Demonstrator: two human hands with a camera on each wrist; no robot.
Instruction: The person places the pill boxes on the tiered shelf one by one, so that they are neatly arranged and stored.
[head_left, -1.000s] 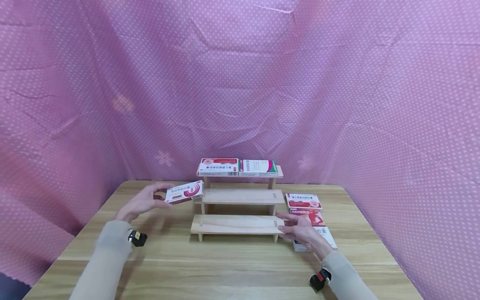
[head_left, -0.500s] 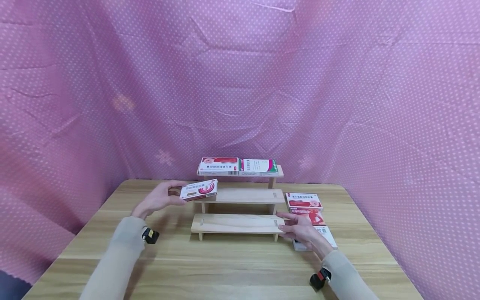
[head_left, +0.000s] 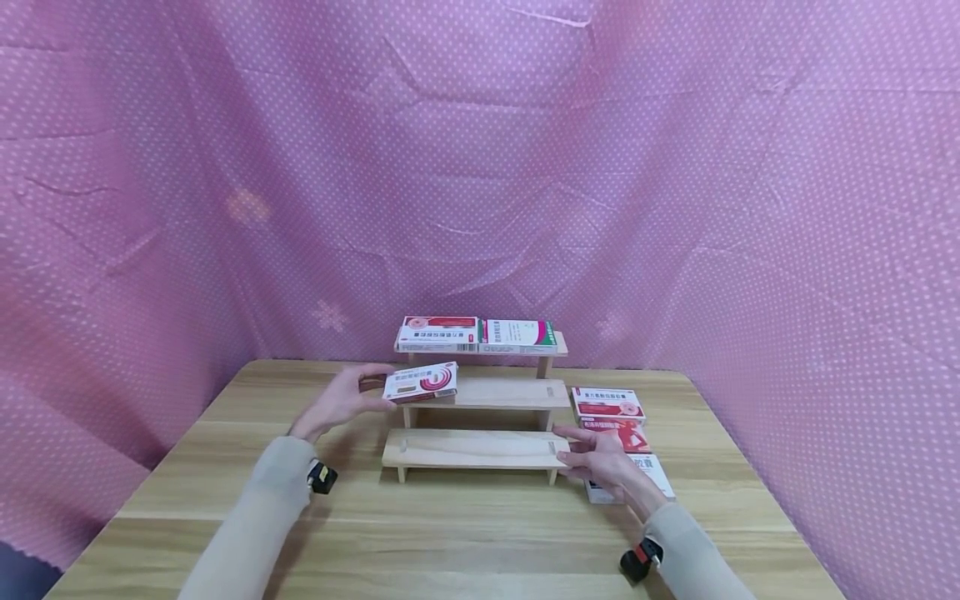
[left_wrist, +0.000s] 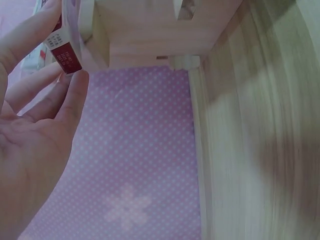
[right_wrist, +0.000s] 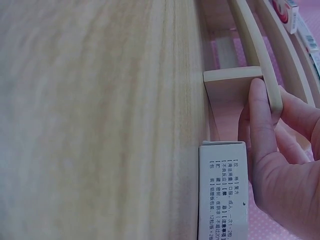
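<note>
My left hand (head_left: 343, 400) pinches a white medicine box (head_left: 422, 381) with red and pink curved stripes by its left end. The box is over the left part of the middle shelf of a three-tier wooden stand (head_left: 476, 443); whether it touches the board I cannot tell. In the left wrist view, fingers and thumb lie on opposite sides of the box's red-and-white end (left_wrist: 66, 56). With its fingers and thumb about the right end of the lowest shelf board (right_wrist: 267, 75), my right hand (head_left: 606, 465) grips the stand.
Two medicine boxes lie side by side on the top shelf, one red and white (head_left: 437, 333), one white and green (head_left: 517, 332). Right of the stand are a red-and-white box (head_left: 609, 403), a red box (head_left: 618, 433) and a white box (head_left: 654, 473). A pink dotted curtain (head_left: 480, 167) hangs behind the table.
The left hand has carried the striped medicine box rightward, from beside the stand to over the middle shelf's left part. My right hand keeps its hold on the lowest shelf.
</note>
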